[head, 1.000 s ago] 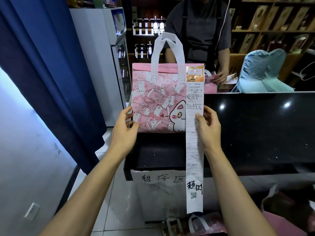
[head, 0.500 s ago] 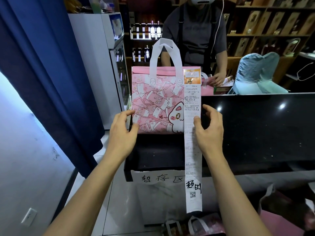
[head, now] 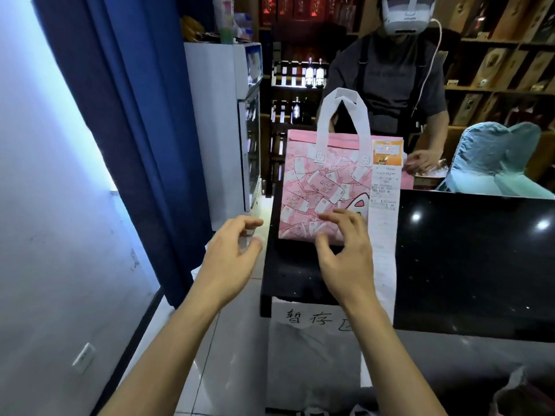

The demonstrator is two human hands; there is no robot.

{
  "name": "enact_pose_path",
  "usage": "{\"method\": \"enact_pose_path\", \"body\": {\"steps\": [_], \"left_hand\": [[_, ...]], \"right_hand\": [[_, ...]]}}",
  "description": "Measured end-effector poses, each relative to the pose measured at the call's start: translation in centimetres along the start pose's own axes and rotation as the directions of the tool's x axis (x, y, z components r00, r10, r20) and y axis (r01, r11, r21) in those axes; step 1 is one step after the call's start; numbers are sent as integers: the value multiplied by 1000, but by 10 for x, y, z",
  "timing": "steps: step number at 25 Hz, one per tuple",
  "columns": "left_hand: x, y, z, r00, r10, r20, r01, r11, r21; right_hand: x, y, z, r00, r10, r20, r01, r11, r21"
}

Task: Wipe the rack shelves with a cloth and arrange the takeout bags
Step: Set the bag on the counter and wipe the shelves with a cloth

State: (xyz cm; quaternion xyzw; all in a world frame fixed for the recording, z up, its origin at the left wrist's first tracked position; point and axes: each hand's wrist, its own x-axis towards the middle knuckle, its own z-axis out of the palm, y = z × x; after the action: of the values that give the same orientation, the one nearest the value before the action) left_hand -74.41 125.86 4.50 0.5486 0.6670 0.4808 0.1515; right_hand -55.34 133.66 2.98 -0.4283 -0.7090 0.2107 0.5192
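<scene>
A pink takeout bag (head: 315, 187) with white handles and a cat print stands upright on the left end of the black counter (head: 468, 259). A long white receipt (head: 386, 223) hangs from its right edge down over the counter front. My left hand (head: 231, 259) hovers left of the bag, off the counter's corner, fingers curled apart and empty. My right hand (head: 345, 259) is in front of the bag's lower part, fingers spread, not gripping it. No cloth is visible.
A person in a grey shirt (head: 393, 82) stands behind the counter. A light blue folded item (head: 495, 163) rests at the counter's far right. A white cabinet (head: 222, 130) and a blue curtain (head: 135, 115) stand on the left. Another bag (head: 522, 394) sits below, lower right.
Both hands have let go of the pink bag's sides and drawn back towards me. The bag stays standing on the counter. The view has shifted left and up.
</scene>
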Motion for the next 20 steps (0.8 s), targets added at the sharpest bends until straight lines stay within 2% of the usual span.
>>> {"method": "enact_pose_path", "body": {"steps": [2, 6, 9, 12, 15, 20], "left_hand": [[-10, -11, -20, 999, -31, -30, 31, 1000, 4], [-31, -35, -67, 977, -108, -185, 116, 993, 33], [-49, -46, -102, 943, -137, -303, 180, 977, 117], [-79, -60, -146, 883, -189, -430, 285, 943, 170], [-117, -68, -180, 785, -254, -565, 411, 896, 169], [-183, -69, -215, 587, -327, -741, 595, 794, 122]], "right_hand": [[-5, -15, 25, 997, -43, 71, 40, 999, 37], [-14, -47, 81, 965, -137, 222, 107, 984, 140], [-22, -71, 121, 931, -200, 306, 133, 965, 224], [-40, -106, 167, 863, -265, 431, 131, 940, 316], [-68, -136, 207, 747, -331, 577, 69, 902, 427], [-117, -176, 254, 476, -531, 701, 32, 807, 590]]}}
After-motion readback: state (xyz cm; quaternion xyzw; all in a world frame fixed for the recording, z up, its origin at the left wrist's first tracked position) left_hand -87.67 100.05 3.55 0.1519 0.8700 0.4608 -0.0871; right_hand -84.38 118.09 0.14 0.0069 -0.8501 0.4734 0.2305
